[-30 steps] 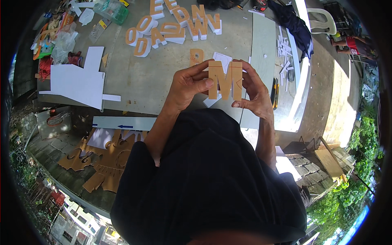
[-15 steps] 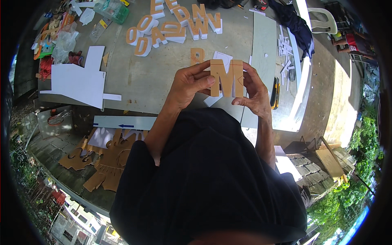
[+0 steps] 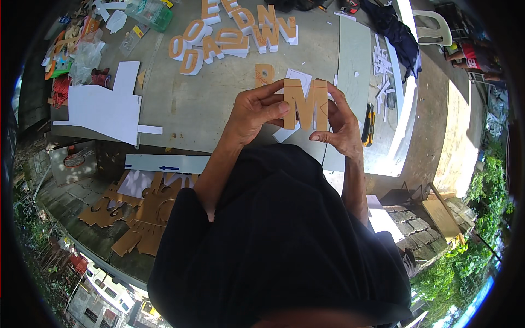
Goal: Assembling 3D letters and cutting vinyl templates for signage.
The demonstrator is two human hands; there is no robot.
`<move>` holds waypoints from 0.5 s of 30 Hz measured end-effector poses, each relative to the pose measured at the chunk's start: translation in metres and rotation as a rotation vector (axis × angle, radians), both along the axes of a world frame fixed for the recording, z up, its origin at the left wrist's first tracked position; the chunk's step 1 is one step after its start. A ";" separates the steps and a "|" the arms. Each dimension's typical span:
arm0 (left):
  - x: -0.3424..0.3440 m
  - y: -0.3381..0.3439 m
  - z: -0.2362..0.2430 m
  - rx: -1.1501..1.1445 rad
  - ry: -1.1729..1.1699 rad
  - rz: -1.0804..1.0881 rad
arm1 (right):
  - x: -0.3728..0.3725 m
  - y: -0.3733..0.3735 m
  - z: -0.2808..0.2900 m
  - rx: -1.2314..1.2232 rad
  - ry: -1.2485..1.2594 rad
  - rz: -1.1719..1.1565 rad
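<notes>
My left hand (image 3: 258, 115) grips the left side of a brown cardboard letter shaped like an M (image 3: 306, 104), thumb across its front. My right hand (image 3: 342, 126) holds its right side, fingers curled behind the edge and thumb near the bottom. The letter is upright over the work table (image 3: 219, 104). Just beyond it lie a small brown cut-out (image 3: 264, 71) and a white paper piece (image 3: 287, 134), partly hidden. Farther back stands a group of several brown-faced letters with white sides (image 3: 212, 52). A yellow-and-black cutter (image 3: 368, 126) lies right of my right hand.
Left: white board (image 3: 104, 109), plastic bags (image 3: 87, 54), green container (image 3: 150, 13). Right: white strips (image 3: 381, 71), dark cloth (image 3: 399, 38), plastic chair (image 3: 437, 27); another person (image 3: 471, 57) at far right. Brown cut-out boards (image 3: 145, 213) lie below the table's left edge.
Both hands have shifted the cardboard letter slightly rightward and toward the back of the table over the last second. The grip on it looks the same.
</notes>
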State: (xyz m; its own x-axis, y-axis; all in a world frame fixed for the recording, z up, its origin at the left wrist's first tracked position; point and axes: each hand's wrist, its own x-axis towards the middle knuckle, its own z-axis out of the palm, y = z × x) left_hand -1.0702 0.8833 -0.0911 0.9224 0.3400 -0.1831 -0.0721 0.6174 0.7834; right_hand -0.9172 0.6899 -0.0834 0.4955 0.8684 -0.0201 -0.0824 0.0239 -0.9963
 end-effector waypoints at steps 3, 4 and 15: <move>0.000 0.000 -0.001 -0.002 0.000 -0.008 | 0.001 0.000 0.002 -0.001 -0.006 0.014; 0.000 0.000 -0.001 -0.011 0.006 -0.007 | 0.001 0.000 0.003 -0.001 -0.003 0.024; -0.003 0.002 -0.003 -0.006 0.073 -0.057 | -0.004 -0.002 -0.002 -0.015 -0.012 0.018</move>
